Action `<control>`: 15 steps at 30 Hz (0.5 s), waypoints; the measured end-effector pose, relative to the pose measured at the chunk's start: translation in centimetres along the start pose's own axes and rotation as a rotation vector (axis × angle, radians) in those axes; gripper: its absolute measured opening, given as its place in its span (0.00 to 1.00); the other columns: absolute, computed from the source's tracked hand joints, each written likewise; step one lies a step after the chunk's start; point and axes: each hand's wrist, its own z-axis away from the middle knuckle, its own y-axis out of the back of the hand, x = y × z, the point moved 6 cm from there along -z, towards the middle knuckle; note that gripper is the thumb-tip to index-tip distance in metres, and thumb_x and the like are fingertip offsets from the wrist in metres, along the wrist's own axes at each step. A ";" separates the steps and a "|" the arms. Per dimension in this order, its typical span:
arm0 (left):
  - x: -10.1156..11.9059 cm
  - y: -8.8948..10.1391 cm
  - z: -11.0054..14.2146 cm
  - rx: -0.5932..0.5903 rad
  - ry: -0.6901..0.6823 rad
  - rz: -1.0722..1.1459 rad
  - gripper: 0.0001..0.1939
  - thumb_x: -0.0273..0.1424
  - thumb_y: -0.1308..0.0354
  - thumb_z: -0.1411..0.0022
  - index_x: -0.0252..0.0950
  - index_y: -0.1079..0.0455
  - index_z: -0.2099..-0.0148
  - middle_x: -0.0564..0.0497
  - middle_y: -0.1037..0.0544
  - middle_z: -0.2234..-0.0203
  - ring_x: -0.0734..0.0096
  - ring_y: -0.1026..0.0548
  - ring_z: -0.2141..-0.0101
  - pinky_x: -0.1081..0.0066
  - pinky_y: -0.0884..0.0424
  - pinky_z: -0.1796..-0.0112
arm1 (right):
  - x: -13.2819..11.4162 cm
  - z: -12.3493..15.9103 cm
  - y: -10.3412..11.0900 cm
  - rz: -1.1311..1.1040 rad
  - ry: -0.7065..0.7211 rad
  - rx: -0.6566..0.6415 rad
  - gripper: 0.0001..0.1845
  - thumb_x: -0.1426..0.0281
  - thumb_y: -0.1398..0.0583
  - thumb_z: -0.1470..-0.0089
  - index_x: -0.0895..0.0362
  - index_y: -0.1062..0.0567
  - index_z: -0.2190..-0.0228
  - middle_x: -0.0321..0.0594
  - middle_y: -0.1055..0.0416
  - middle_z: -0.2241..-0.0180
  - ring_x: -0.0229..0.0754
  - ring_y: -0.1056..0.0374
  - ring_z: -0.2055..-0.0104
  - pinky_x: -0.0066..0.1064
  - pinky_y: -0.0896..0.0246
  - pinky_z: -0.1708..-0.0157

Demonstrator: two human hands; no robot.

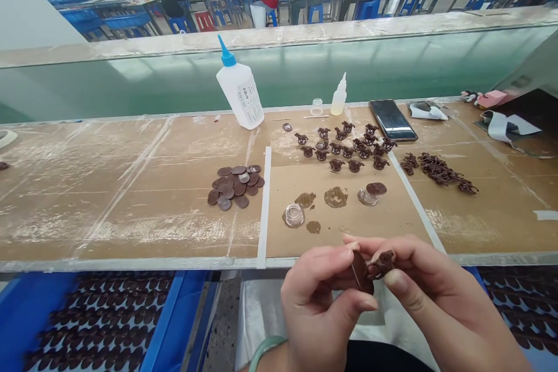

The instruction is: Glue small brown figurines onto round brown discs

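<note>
Workbench [131,203] ahead, carrying glue bottle [239,84], disc pile [233,189], figurine cluster [349,148]. My hands below bench edge, close together. Left hand [318,302]: fingers narrow, pinching brown disc [361,272]. Right hand [436,296]: fingers narrow, pinching small figurine [382,264], held against disc.
</note>
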 end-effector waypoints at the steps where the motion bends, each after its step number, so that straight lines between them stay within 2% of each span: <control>1: 0.0 0.0 0.0 0.004 0.004 -0.002 0.19 0.31 0.25 0.43 0.47 0.17 0.49 0.53 0.15 0.57 0.68 0.15 0.61 0.75 0.18 0.59 | 0.0 0.0 0.0 0.004 -0.001 0.005 0.09 0.60 0.40 0.33 0.47 0.19 0.57 0.41 0.19 0.49 0.49 0.22 0.47 0.32 0.24 0.51; 9: -0.5 0.0 0.1 0.022 0.064 0.011 0.18 0.33 0.24 0.45 0.48 0.17 0.51 0.53 0.15 0.61 0.68 0.16 0.64 0.74 0.17 0.62 | 0.0 0.0 0.3 0.060 0.051 -0.004 0.10 0.62 0.39 0.34 0.43 0.19 0.54 0.38 0.19 0.49 0.47 0.21 0.49 0.29 0.23 0.52; 15: -0.2 -0.2 -0.4 0.024 0.054 -0.005 0.18 0.34 0.22 0.47 0.49 0.16 0.52 0.55 0.15 0.65 0.73 0.16 0.67 0.80 0.19 0.65 | -0.8 -0.2 0.8 0.142 0.119 -0.036 0.10 0.62 0.40 0.33 0.42 0.19 0.54 0.37 0.20 0.48 0.47 0.22 0.48 0.30 0.23 0.51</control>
